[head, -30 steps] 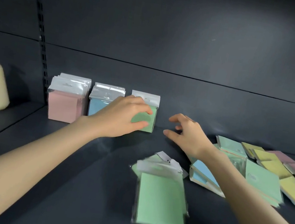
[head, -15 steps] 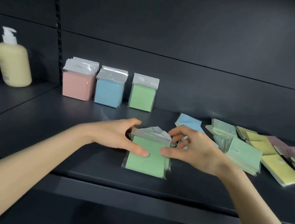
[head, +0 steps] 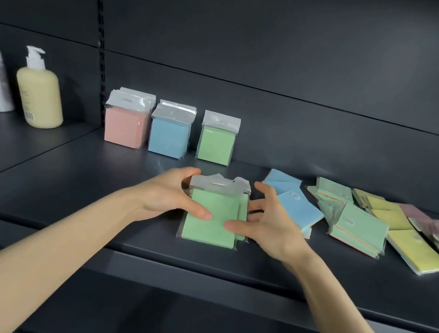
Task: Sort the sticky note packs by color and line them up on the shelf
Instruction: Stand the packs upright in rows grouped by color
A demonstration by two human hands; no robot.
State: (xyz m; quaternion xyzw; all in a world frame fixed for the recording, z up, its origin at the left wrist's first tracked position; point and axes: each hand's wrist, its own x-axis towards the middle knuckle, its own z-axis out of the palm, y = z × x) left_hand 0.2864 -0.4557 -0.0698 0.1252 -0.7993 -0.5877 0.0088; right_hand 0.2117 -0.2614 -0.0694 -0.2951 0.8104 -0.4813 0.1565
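Sticky note packs [head: 359, 227] are partly sorted. Three upright rows stand at the back of the shelf [head: 64, 184]: a pink row [head: 124, 128], a blue row [head: 169, 137] just beside it, and a green row [head: 216, 144] that shows only one pack from here. Nearer the front edge, the left hand [head: 166, 196] and right hand [head: 269, 224] both have a grip on a small green stack [head: 210, 220] — thumbs on its face, fingers curled round its sides. I can't tell whether it rests on the shelf or hangs just above it. My guess is it joins the green row. Plenty is left: the loose pile [head: 413, 251] to the right holds blue, green, yellow and pink packs lying flat and overlapping — and no yellow row exists yet.
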